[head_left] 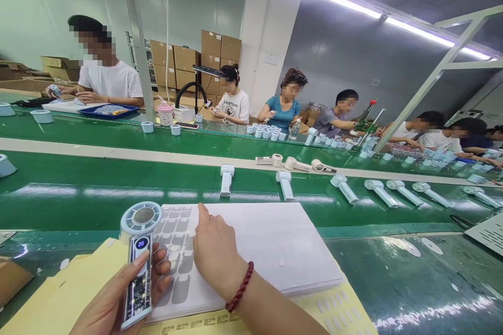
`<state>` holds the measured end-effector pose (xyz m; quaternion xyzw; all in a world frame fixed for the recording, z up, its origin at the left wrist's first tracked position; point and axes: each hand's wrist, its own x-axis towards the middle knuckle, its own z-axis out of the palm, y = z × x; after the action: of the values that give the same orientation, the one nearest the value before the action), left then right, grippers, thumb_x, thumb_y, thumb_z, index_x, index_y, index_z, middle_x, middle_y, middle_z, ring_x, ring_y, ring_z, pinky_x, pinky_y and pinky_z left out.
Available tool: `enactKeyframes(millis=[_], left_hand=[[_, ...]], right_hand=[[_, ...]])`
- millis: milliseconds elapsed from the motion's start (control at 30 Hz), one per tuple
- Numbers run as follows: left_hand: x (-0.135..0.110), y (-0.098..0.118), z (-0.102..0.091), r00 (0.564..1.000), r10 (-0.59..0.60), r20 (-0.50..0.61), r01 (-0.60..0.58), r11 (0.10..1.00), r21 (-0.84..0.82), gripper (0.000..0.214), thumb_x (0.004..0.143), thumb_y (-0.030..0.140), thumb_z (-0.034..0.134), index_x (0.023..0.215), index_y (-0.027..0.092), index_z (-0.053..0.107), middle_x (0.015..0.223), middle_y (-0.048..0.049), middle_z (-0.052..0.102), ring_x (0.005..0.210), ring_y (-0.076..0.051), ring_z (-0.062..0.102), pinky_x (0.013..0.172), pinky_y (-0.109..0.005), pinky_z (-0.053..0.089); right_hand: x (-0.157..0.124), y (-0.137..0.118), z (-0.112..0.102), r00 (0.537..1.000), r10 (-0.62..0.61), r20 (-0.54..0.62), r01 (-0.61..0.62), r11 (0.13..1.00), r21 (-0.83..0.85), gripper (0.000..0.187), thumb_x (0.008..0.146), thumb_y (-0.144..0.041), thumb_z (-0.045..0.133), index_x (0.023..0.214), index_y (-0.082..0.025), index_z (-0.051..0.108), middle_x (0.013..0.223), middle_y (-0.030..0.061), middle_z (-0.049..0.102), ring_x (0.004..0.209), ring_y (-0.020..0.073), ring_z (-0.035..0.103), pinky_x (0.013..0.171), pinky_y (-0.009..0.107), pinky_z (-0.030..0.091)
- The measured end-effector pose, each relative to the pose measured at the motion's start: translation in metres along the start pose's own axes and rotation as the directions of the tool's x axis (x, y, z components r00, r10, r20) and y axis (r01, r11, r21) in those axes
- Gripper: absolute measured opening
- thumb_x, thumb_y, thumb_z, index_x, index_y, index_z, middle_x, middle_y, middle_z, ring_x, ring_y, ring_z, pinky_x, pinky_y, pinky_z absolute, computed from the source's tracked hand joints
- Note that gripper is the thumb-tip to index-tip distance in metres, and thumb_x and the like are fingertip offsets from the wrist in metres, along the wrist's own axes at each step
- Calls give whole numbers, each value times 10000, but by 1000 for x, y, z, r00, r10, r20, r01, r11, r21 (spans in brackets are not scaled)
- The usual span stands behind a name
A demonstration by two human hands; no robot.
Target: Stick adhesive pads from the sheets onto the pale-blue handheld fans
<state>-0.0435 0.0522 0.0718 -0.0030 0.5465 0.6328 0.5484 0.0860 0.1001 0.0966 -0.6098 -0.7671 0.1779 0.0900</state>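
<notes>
My left hand [118, 285] is wrapped round a handheld fan [137, 277], its thumb lying on the front of the handle. The fan has a light blue round head, a see-through handle front with circuitry behind it, and a lit display reading 20. My right hand [216, 251], wearing a dark red bead bracelet [240, 287], rests over a stack of white sheets [275, 241]. Its fingers are curled, and their tips and whatever they hold are hidden. Left of this hand, the top sheet carries rows of grey label shapes [181, 289], close behind the fan.
Yellow backing sheets [66, 293] lie under the white stack. Several light blue fans [227, 180] lie along the green conveyor [188, 188], with white fans [296, 164] on the strip beyond. A slotted white panel [487, 233] stands at right. Co-workers sit across the line.
</notes>
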Motion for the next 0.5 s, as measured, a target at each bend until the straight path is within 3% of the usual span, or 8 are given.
enactKeyframes(millis=[100, 500], left_hand=[[11, -6, -6, 993, 35, 116, -45, 995, 88, 257, 817, 68, 542, 838, 169, 777, 903, -140, 745, 682, -256, 698, 581, -354, 630], [14, -6, -8, 994, 15, 106, -22, 997, 69, 245, 819, 60, 545, 876, 134, 771, 935, -171, 739, 706, -281, 708, 584, -392, 637]], right_hand=[[2, 2, 2, 1000, -14, 4, 14, 1000, -8, 800, 738, 2, 581, 1487, -64, 311, 1204, 197, 688, 1120, 329, 636, 847, 450, 559], [4, 4, 11, 990, -139, -40, 138, 990, -16, 788, 740, 61, 555, 1491, -33, 332, 1190, 225, 662, 1074, 345, 650, 866, 460, 570]])
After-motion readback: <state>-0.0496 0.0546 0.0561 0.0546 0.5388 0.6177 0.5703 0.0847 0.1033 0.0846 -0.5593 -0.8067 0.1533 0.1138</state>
